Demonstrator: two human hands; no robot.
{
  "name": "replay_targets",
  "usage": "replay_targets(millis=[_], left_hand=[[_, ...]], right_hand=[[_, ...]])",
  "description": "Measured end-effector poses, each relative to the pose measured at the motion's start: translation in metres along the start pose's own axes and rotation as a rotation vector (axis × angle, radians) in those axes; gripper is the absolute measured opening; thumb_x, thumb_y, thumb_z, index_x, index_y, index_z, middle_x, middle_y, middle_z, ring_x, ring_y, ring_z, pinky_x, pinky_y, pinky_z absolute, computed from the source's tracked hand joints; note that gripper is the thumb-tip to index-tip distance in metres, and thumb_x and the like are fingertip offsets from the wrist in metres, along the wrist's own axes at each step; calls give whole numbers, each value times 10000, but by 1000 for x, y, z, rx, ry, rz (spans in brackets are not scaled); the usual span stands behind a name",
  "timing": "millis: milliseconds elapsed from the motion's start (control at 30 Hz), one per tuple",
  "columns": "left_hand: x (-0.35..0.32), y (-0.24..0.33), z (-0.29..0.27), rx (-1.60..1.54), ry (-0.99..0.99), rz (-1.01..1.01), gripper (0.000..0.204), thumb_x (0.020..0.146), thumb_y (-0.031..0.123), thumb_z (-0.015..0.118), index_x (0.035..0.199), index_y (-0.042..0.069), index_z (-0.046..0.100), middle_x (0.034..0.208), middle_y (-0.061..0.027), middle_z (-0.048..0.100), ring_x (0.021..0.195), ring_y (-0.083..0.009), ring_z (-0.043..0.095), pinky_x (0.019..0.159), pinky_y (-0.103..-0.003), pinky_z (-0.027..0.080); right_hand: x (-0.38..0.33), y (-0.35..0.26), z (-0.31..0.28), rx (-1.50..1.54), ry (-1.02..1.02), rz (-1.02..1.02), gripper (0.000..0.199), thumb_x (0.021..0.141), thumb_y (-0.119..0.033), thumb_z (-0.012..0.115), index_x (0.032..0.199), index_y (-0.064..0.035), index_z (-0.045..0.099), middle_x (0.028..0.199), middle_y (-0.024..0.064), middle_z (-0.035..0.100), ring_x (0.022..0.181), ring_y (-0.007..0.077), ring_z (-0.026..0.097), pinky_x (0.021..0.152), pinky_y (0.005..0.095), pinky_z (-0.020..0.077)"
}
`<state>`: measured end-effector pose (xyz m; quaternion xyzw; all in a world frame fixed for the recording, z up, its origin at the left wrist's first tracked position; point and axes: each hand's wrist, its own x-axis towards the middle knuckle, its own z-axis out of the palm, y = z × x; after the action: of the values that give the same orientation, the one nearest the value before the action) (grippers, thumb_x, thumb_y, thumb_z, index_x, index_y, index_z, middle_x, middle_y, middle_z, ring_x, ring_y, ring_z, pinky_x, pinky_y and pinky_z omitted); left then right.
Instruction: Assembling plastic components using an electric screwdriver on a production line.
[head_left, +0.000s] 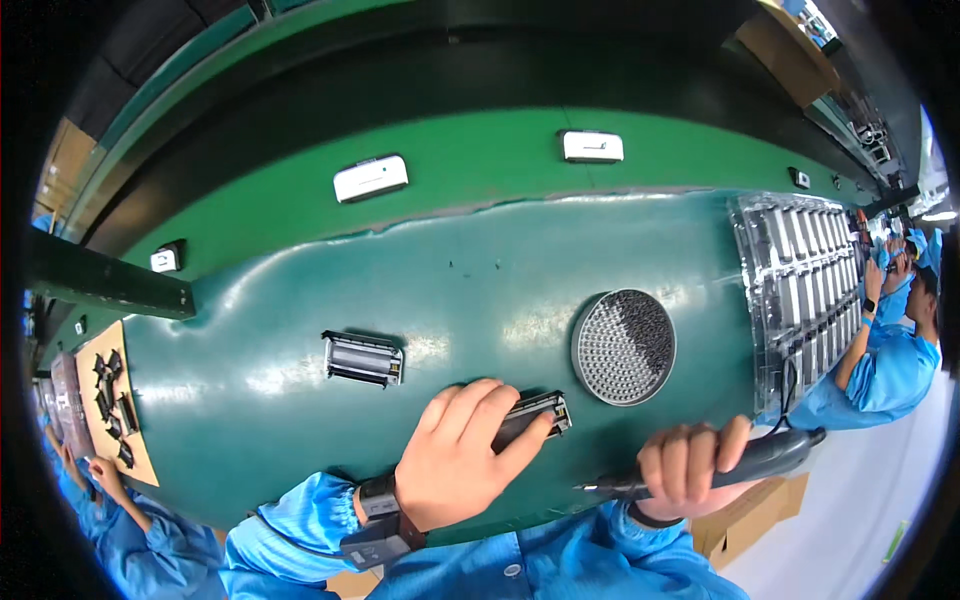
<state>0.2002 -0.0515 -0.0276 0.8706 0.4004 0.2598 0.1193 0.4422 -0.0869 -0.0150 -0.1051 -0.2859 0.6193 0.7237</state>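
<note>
My left hand (455,455) is closed over a small black frame-like part (522,420), pressing it to the green mat in front of me. In my right hand (692,466), the fingers wrap round a dark electric screwdriver (775,457) with a cord. Its thin bit points left, just above the mat's near edge and apart from the part. Farther left lies a similar black part with a silvery middle (363,358). Beyond the held part, to the right, stands a round dish (590,376) with a dimpled bottom and many small dark screws heaped on its right side.
Clear plastic trays (745,250) of white-and-black parts stand at the right, near a co-worker (880,360) in blue. Several white devices (371,179) rest on the green strip beyond the mat. Cardboard with black pieces (145,455) lies far left, beside a dark post (110,275).
</note>
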Motion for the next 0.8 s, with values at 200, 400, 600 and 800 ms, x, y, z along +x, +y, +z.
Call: replay_targets(millis=[200,400,600,800], left_hand=[[-4,16,-30,-321,51,57,472,673,190,877,1093,71,698,1161,-182,602,942,-362,610,819,-472,486],[-12,27,-37,-398,44,137,500,668,187,866,1118,70,681,1200,-208,598,945,-384,607,810,-481,486],[-24,23,-43,-529,66,157,380,868,199,768,1167,16,624,1206,-220,621,943,-330,617,834,-435,495],[-33,44,-51,-1619,-33,-316,478,1127,422,283,1280,3,456,1240,-325,619,947,-255,644,906,-423,519]], right_hand=[[-53,0,10,40,104,26,770,977,-806,253,982,-73,486,630,63,491,523,187,426,541,368,378],[-59,-6,10,66,174,44,803,951,-841,246,1004,-74,474,643,55,472,558,185,414,564,360,361],[-62,0,17,125,276,46,891,869,-932,215,961,-92,498,612,49,474,515,188,421,535,376,360],[-67,-5,32,51,357,45,878,876,-928,206,954,-110,515,578,33,438,486,172,372,501,358,332]])
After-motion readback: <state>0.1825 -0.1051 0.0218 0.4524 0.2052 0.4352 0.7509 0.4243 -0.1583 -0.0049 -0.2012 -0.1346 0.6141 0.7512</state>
